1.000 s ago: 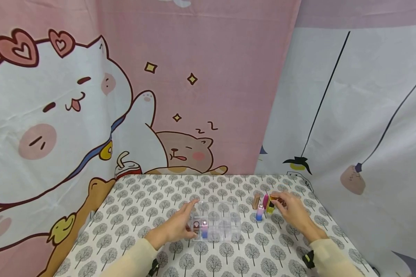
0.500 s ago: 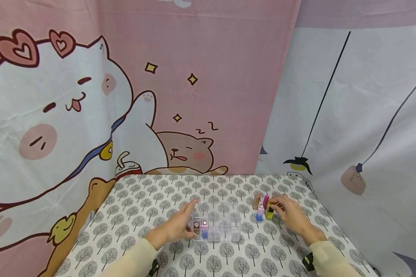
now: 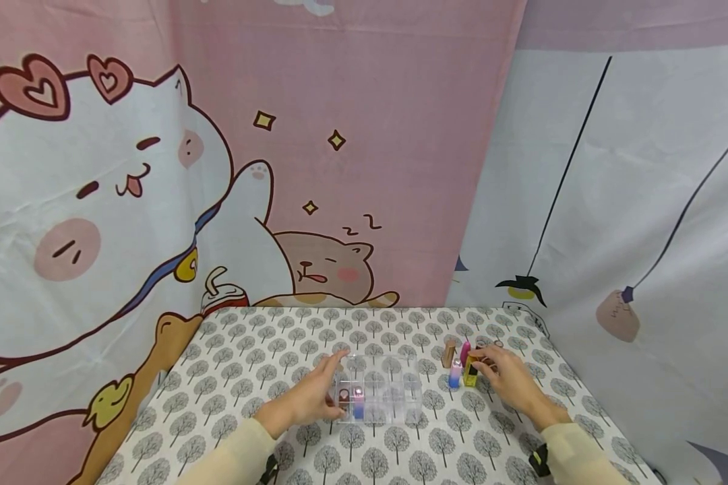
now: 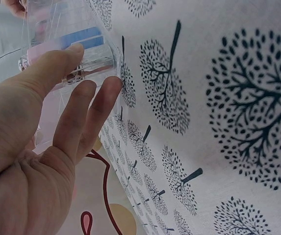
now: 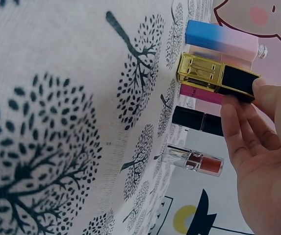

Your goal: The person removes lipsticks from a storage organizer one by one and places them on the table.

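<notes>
My left hand point(image 3: 306, 396) holds the left end of a clear compartment organizer point(image 3: 394, 404), thumb at the near corner and fingertips at the far one. Two front-left compartments contain a pink-and-blue lipstick point(image 3: 358, 403) and a dark-topped tube point(image 3: 344, 396). At the right, my right hand point(image 3: 511, 378) pinches the black cap of a gold lipstick point(image 5: 201, 70) between thumb and fingers. The gold lipstick stands upright, its base close over the cloth. Right beside it is another pink-and-blue lipstick point(image 3: 455, 374).
Behind the gold lipstick stand a rose-gold tube point(image 3: 449, 353) and a magenta tube point(image 3: 465, 351). The right wrist view also has a black tube point(image 5: 191, 119) and a clear lip gloss point(image 5: 194, 160). Tree-print cloth point(image 3: 279, 465) covers the table; printed curtains hang behind.
My right hand has drawn the gold lipstick a little toward me, out from beside the magenta tube. The left hand and the organizer stay in place.
</notes>
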### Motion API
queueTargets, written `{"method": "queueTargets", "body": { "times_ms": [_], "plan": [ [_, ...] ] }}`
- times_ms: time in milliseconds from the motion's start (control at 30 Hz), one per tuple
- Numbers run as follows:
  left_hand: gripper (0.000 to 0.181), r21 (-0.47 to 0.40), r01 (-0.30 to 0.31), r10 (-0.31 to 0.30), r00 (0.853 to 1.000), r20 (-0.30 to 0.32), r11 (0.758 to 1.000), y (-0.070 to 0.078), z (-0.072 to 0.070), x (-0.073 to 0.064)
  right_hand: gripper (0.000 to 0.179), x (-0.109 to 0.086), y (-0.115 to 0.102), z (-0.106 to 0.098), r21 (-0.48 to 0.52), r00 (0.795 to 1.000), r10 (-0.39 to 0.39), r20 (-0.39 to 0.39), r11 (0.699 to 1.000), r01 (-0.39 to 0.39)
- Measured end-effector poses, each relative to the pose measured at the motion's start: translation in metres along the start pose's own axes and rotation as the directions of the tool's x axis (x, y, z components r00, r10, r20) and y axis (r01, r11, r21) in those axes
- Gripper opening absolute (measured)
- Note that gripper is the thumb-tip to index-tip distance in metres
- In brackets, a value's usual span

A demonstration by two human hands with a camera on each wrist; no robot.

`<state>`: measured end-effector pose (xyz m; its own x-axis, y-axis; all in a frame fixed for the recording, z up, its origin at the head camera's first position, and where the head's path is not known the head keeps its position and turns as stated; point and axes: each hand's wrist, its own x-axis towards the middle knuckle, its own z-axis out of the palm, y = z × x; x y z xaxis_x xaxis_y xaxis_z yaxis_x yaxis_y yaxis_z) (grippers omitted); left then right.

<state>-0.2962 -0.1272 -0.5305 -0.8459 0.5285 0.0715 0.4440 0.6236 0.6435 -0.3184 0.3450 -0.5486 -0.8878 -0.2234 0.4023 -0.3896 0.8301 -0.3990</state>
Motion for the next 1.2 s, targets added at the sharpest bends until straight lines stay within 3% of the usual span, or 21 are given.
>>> {"method": "queueTargets", "body": {
  "times_ms": [700, 1200],
  "plan": [
    [0.133, -0.013, 0.002, -0.001, 1.0, 0.008, 1.0, -0.001, 0.001, 0.0, 0.032, 0.0, -0.002, -0.003, 0.028, 1.0, 0.01, 0.026, 1.0, -0.01],
    [0.134, -0.022, 0.021, -0.021, 1.0, 0.005, 1.0, 0.003, -0.001, -0.001, 0.031, 0.004, -0.017, -0.003, 0.047, 0.996, -0.045, -0.081, 0.998, 0.049]
  ]
}}
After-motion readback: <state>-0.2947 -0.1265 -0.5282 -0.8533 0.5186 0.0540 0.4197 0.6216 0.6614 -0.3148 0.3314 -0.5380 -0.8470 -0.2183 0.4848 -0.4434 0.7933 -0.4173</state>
